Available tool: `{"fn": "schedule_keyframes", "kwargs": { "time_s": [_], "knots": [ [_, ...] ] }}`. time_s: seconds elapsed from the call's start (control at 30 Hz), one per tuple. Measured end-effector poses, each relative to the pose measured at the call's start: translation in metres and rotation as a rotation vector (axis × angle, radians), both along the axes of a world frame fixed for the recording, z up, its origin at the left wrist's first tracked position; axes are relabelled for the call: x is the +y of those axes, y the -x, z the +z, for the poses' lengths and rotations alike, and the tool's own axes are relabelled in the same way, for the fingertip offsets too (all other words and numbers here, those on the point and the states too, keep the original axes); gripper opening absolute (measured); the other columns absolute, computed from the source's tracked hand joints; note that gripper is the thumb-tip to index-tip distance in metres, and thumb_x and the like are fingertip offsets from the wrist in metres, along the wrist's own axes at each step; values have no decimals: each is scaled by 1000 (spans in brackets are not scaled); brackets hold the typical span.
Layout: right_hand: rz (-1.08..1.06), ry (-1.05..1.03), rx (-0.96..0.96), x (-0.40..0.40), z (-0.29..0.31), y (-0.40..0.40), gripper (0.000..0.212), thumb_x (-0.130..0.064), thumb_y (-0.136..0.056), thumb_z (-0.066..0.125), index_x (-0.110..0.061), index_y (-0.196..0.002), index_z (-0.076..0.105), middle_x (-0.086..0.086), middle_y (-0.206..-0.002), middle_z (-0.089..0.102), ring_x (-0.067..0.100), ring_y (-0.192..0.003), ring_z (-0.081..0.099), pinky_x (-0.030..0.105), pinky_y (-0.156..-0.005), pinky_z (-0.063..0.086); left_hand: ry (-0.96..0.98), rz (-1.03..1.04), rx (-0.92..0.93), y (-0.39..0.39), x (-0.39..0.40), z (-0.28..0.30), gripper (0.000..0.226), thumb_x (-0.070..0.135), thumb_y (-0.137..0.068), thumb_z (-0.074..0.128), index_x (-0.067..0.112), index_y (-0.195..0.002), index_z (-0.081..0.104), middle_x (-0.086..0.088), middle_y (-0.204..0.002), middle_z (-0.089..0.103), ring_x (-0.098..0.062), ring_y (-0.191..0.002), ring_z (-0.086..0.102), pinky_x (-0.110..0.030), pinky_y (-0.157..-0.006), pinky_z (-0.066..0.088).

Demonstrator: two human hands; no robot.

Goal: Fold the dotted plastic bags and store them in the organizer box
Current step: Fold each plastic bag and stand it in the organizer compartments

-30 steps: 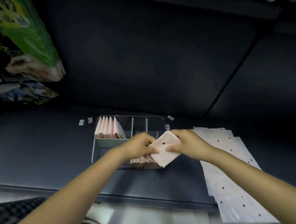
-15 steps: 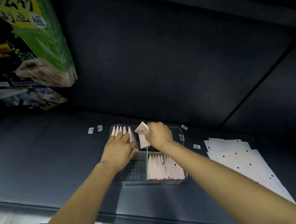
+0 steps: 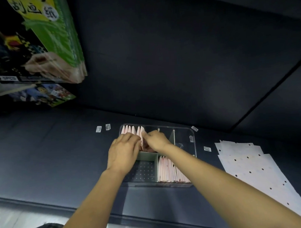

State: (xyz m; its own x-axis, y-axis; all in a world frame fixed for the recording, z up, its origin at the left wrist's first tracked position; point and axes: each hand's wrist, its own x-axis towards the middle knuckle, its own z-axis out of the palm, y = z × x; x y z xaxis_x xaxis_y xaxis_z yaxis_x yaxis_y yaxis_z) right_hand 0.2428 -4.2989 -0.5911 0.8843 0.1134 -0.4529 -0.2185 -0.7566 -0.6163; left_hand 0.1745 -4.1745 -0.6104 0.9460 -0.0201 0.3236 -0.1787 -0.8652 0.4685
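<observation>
A clear organizer box with dividers sits on the dark table. Its far-left compartment holds a row of upright folded pink bags; the near-right compartment holds another row. My left hand rests with straight fingers against the far-left row. My right hand pinches a folded dotted bag that stands at the right end of that row, mostly hidden between my hands. A stack of flat white dotted bags lies to the right of the box.
The box's near-left compartment shows only its dotted floor. Small white labels lie beside the box. A green paper pack and colourful boxes stand at the upper left. The table's front edge runs below my forearms.
The folded bag went from in front of the box down into the far-left compartment, carried by my right hand. My left hand let go of it and moved onto the stored row.
</observation>
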Motion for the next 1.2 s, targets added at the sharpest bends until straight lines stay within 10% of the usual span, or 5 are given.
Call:
{"fn": "schedule_keyframes", "kwargs": {
  "time_s": [0.4,0.63,0.9,1.2],
  "knots": [
    [-46,-295,-112,-76,12,33,25,-6,-96,48,-6,-115,63,13,-108,68,15,-90,64,26,-87,53,-281,-56,50,2,-19,6,17,25,-87,62,18,-100,72,-8,-118,59,-31,-110,50,-45,-87,39],
    [-100,60,-226,-289,15,103,24,-16,-89,62,-12,-113,66,3,-111,67,14,-99,63,10,-82,44,-203,-465,-97,18,-123,25,12,15,-81,72,9,-92,72,-10,-101,65,-34,-91,61,-44,-77,51],
    [220,485,42,-437,-48,227,83,-51,-80,66,-28,-148,24,-11,-155,15,9,-140,19,22,-115,19,-440,-859,481,95,-223,-49,51,43,-99,37,25,-146,32,6,-157,16,-12,-144,12,-29,-117,17],
    [188,478,-209,-439,-70,243,33,-39,-96,46,-40,-127,55,-17,-150,30,4,-140,24,16,-108,25,-492,-840,598,107,-220,-62,62,45,-98,38,29,-151,11,8,-159,-4,-11,-146,-4,-25,-116,-4]
  ]
}}
